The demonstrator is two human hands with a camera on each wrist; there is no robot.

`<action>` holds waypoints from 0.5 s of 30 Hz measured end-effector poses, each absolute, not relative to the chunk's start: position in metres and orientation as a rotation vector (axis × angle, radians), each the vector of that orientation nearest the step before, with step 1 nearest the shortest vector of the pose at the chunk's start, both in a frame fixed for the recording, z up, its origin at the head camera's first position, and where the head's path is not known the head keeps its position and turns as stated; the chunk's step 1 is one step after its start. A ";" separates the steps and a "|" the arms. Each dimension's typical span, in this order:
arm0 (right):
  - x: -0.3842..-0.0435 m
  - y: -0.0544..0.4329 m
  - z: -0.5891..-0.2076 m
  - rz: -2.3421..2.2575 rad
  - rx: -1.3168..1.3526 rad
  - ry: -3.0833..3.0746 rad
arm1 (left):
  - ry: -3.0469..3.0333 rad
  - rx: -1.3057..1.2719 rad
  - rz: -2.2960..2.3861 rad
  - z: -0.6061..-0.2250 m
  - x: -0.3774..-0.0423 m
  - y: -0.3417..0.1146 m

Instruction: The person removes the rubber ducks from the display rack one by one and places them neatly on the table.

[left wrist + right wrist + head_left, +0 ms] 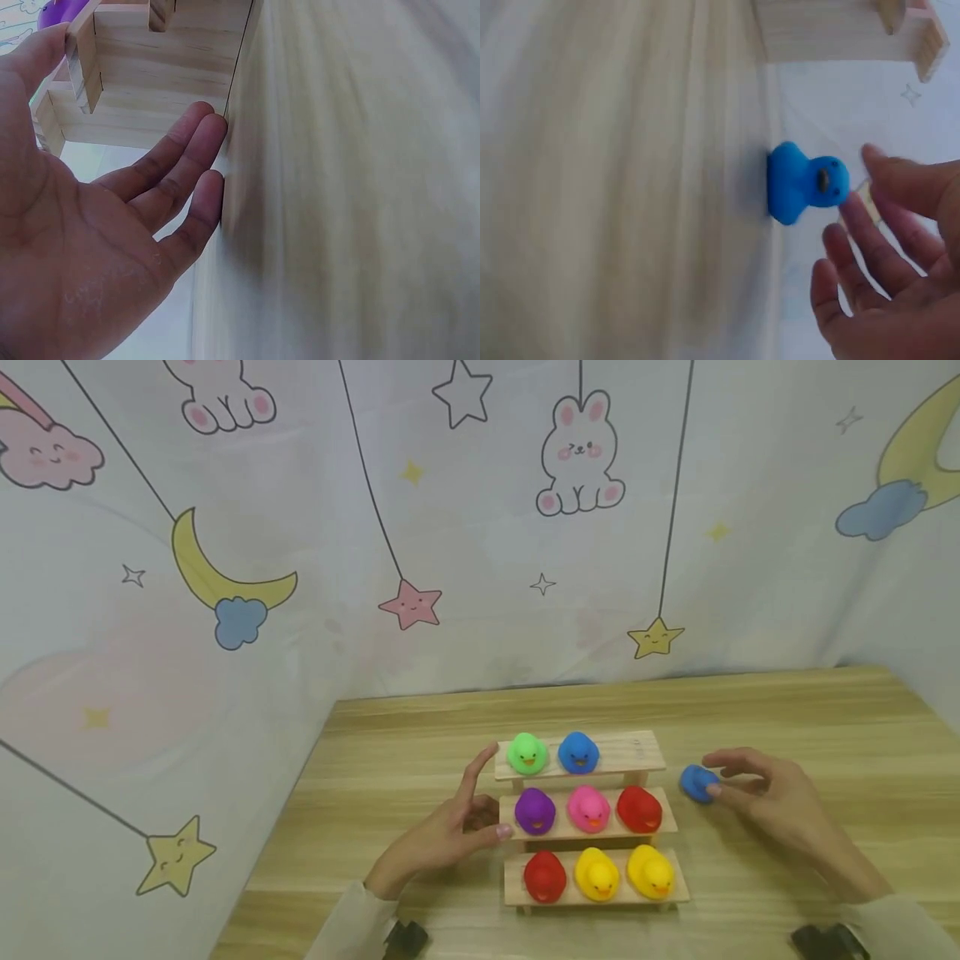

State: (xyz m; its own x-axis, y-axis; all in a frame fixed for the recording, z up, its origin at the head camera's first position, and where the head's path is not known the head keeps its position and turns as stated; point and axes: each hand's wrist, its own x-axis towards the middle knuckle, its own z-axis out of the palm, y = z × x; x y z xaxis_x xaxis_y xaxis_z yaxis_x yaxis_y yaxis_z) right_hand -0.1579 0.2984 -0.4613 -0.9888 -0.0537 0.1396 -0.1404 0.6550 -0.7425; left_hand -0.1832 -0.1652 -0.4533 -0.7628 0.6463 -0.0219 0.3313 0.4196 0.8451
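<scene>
A three-tier wooden stand (585, 839) carries eight ducks: on the top tier (630, 750), a green duck (527, 753) and a second blue duck (579, 752); on the middle tier (669, 823), purple (535, 811), pink (588, 808) and red (640, 810) ducks; on the bottom tier (514, 885), another red duck (545, 877) and two yellow ducks (597, 874). The task's blue duck (700, 783) is right of the stand, just beside the right hand (783, 802). In the head view the thumb seems to touch it, but the right wrist view shows the fingers spread loosely about its head, not gripping. That view also shows its base at the tabletop (630, 187), head upward, bill toward the wrist camera, so its long axis is foreshortened. The left hand (442, 839) is unclenched, index finger and thumb touching the stand's left ends; only the left wrist view shows its other fingers (202, 142) extended, tips by the tabletop, and the stand's underside.
</scene>
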 end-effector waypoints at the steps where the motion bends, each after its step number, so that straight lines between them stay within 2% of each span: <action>1: -0.158 0.298 -0.457 1.254 0.156 -2.745 | 2.334 0.839 1.276 -0.453 -0.183 -0.165; 15: -0.145 0.266 -0.401 1.342 0.327 -2.574 | 2.332 0.834 1.281 -0.457 -0.184 -0.166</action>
